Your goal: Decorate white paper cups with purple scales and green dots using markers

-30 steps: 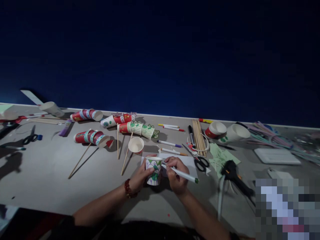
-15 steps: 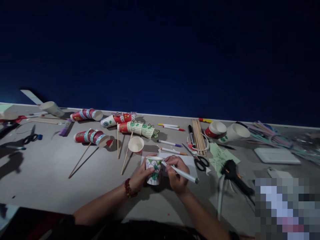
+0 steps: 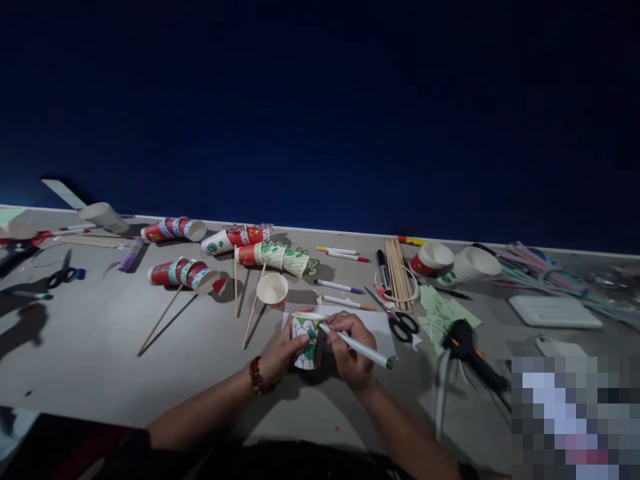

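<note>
My left hand [image 3: 281, 353] is closed round a white paper cup [image 3: 304, 348] with purple outlines and green patches drawn on its side. The cup stands nearly upright in the grip, its rim facing up. In my right hand [image 3: 354, 350] is a white marker [image 3: 367, 351] with a green end, held like a pen. Its tip meets the cup's side just below the rim, on the right. Beneath both hands lies a sheet of white paper [image 3: 381, 333] on the grey table.
Beyond my hands lie an open paper cup [image 3: 273, 290], decorated cup chains on sticks [image 3: 273, 257] and several markers [image 3: 339, 287]. To the right are scissors [image 3: 403, 325], wooden sticks [image 3: 399, 273], crumpled green paper [image 3: 440, 313] and a black glue gun [image 3: 467, 353]. A dark blue wall [image 3: 320, 133] rises behind.
The marker and my right hand have shifted slightly left along the cup. My left hand keeps its hold, and the cup looks turned very little, if at all.
</note>
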`<state>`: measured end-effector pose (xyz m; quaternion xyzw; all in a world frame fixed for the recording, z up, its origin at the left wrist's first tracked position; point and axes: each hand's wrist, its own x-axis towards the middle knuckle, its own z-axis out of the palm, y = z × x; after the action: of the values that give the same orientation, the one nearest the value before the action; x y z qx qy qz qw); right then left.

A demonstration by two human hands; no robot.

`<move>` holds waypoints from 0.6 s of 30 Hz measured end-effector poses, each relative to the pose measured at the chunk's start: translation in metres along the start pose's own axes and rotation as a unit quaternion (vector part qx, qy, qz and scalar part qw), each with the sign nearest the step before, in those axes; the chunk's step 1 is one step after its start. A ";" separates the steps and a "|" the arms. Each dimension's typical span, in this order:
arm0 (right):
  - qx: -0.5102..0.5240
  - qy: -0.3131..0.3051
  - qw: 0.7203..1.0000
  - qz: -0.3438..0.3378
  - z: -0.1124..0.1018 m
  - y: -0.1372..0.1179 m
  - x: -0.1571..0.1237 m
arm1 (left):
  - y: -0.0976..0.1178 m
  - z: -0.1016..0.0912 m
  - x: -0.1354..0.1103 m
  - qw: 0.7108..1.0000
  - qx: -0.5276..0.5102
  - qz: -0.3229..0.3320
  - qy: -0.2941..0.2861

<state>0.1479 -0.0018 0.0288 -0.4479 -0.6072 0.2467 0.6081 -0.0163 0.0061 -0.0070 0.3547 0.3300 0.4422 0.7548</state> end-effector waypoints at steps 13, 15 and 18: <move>0.001 0.003 1.000 -0.010 -0.001 0.002 -0.001 | 0.002 0.001 0.000 1.000 0.000 -0.002 0.002; -0.001 0.009 1.000 -0.007 -0.001 0.003 -0.001 | 0.002 0.001 0.000 1.000 -0.002 -0.003 0.001; -0.002 -0.003 1.000 -0.010 -0.001 0.003 -0.001 | 0.000 0.000 0.001 1.000 -0.005 -0.002 -0.003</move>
<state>0.1492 -0.0015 0.0261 -0.4421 -0.6139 0.2412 0.6078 -0.0163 0.0068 -0.0070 0.3517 0.3267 0.4411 0.7582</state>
